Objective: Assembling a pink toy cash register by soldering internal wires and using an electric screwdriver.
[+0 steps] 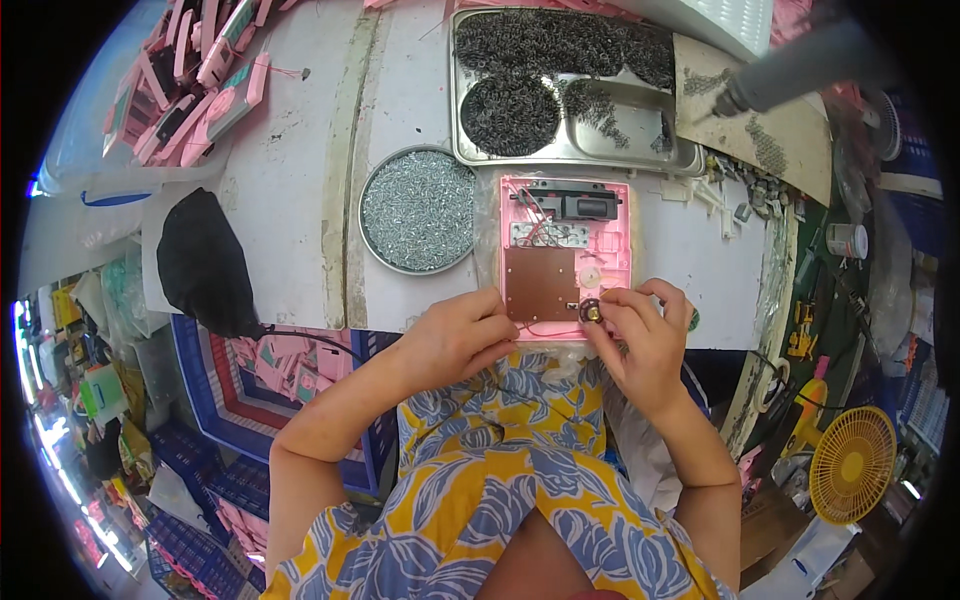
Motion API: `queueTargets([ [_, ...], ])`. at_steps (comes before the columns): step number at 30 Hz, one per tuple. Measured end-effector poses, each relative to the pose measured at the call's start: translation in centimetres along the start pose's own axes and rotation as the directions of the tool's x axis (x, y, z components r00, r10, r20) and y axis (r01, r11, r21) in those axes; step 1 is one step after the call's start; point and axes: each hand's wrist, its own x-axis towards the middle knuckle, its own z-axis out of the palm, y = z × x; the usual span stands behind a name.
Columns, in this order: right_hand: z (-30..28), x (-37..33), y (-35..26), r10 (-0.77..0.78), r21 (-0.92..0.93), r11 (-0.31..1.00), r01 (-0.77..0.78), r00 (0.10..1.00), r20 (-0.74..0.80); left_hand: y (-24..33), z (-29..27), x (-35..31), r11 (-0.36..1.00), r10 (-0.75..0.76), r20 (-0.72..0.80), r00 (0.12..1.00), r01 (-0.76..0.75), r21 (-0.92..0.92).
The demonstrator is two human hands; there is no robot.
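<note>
A pink plastic casing (612, 240) lies open-side up at the table's front edge. Inside it are a brown circuit board (540, 282), a black module (578, 205) at the far end and thin wires. My left hand (462, 338) is closed at the near left corner, fingers bent against the casing's rim; their tips are partly hidden. Between the thumb and fingers of my right hand (640, 340) is a small round speaker (591, 311), dark with a gold-coloured centre, at the casing's near right corner.
Left of the casing stands a round tray of small screws (418, 210). A metal tray (610, 150) of dark springs lies beyond. An electric screwdriver (790, 72) hangs at far right. A black pouch-like object (205, 265) and pink casings (200, 100) are at left; a yellow fan (852, 465) stands right.
</note>
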Motion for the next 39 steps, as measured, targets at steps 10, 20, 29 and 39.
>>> queueTargets([
  [10, 1.0, 0.2, 0.2, -0.015, 0.0, 1.0, 0.015, 0.999, -0.04, -0.2, -0.2, 0.4, 0.998, 0.038, 0.023, 0.999, -0.039, 0.055],
  [20, 1.1, 0.2, 1.0, -0.058, 0.089, 0.994, 0.06, 0.998, -0.027, -0.3, -0.3, 0.5, 0.997, 0.056, 0.025, 0.998, -0.057, 0.058],
  [29, -0.2, 1.2, 0.6, -0.003, 0.059, 0.998, -0.003, 0.995, 0.1, -0.3, -0.3, 0.4, 0.998, 0.047, 0.019, 0.999, -0.048, 0.041],
  [39, -2.2, 3.9, 1.2, -0.102, 0.15, 0.987, 0.059, 0.949, 0.299, 0.4, -1.1, 0.6, 0.996, 0.013, 0.074, 0.997, -0.019, 0.082],
])
